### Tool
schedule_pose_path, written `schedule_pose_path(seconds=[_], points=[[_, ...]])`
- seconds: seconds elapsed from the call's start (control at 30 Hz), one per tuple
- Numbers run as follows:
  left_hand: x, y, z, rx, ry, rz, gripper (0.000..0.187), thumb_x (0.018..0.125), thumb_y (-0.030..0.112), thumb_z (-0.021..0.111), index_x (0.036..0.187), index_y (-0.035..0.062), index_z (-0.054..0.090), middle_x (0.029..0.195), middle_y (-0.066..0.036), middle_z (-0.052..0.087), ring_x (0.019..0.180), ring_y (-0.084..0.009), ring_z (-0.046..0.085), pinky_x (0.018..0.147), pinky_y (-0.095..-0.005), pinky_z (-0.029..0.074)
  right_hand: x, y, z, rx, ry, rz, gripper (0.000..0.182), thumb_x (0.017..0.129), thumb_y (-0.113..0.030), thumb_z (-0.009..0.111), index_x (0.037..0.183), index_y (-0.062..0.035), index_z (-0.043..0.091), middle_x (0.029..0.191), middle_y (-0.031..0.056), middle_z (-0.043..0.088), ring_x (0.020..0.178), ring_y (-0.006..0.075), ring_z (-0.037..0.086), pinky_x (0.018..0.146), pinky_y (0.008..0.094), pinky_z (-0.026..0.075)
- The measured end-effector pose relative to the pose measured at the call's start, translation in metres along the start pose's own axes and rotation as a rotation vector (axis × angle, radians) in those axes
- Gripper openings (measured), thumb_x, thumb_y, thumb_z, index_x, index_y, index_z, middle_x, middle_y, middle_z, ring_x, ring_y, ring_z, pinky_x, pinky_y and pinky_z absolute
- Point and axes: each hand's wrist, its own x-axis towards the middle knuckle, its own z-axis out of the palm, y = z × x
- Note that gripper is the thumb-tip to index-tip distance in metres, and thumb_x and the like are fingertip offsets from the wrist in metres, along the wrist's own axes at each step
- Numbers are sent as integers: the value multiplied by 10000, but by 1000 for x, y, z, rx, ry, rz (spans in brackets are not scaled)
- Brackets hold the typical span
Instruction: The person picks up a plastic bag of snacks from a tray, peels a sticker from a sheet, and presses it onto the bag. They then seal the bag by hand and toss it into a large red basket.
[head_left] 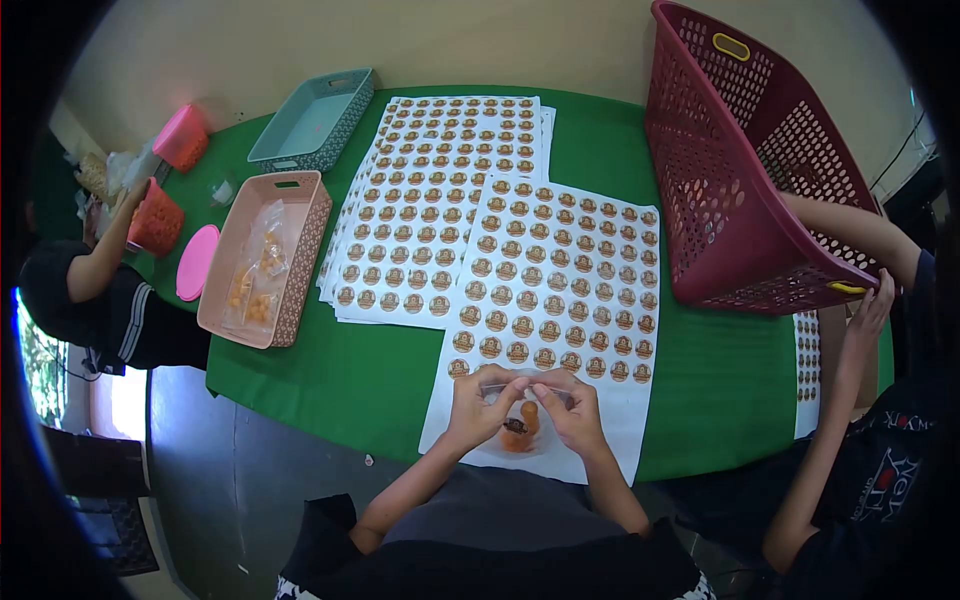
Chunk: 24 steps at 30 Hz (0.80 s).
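Both my hands are at a small clear plastic bag (520, 440) with orange-brown contents and a dark round label on its front. My left hand (482, 408) pinches the left side of the bag's top edge. On the right side of that edge, my right hand (568, 408) has its thumb and fingers closed, the two thumbs nearly meeting. The bag lies over the lower part of a white sheet (640, 420) printed with rows of round brown stickers. Behind it, to the left, is a stack of similar sheets (400, 310).
A pink basket (212, 305) holds filled bags, with a teal basket (350, 115) behind. Pink lid (198, 262) and tubs are further left by one person. At right, another person reaches into a tall maroon basket (700, 230). Green cloth (350, 400) covers the table.
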Motion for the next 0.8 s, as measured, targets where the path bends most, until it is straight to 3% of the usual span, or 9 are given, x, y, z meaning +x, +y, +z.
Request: schedule_pose_path(seconds=[0.13,0.33,0.47,0.63,0.73,0.8], points=[[-2,-11,0,-2,11,-22,120,779,80,551,778,-37,579,714,-63,568,680,-107,550,631,-226,455,-1,-6,6,-213,121,-19,95,747,-39,554,807,12,607,763,71,551,721,114,524,664,220,402],[-2,-3,-3,-4,-86,30,114,780,69,545,825,-33,568,780,-68,574,772,-129,557,712,-251,451,1,-6,9,-342,237,-90,86,727,-41,569,774,19,607,689,73,535,648,118,538,616,221,419],[4,-20,-4,-29,-55,-6,141,758,74,571,838,-41,565,779,-105,582,747,-147,580,698,-259,465,1,3,12,-288,259,-73,86,715,-43,580,766,21,606,646,66,519,629,114,530,591,225,416],[5,-20,-1,-30,-53,-19,86,775,52,540,806,-28,540,812,-93,593,798,-133,562,753,-259,443,1,2,9,-518,217,-191,70,694,-40,596,745,7,609,604,52,490,566,106,485,529,226,379],[8,-22,-1,-28,-6,-5,89,749,59,577,756,-21,539,743,-76,585,699,-105,554,662,-238,445,2,8,5,-502,211,-180,63,679,-47,614,719,3,609,585,45,471,537,101,444,508,220,346],[12,-21,-7,223,-20,124,136,710,77,626,657,-3,530,651,-56,552,581,-80,504,557,-223,402,3,3,-1,-508,205,-158,61,677,-51,621,710,0,609,580,38,469,524,95,421,495,219,331]])
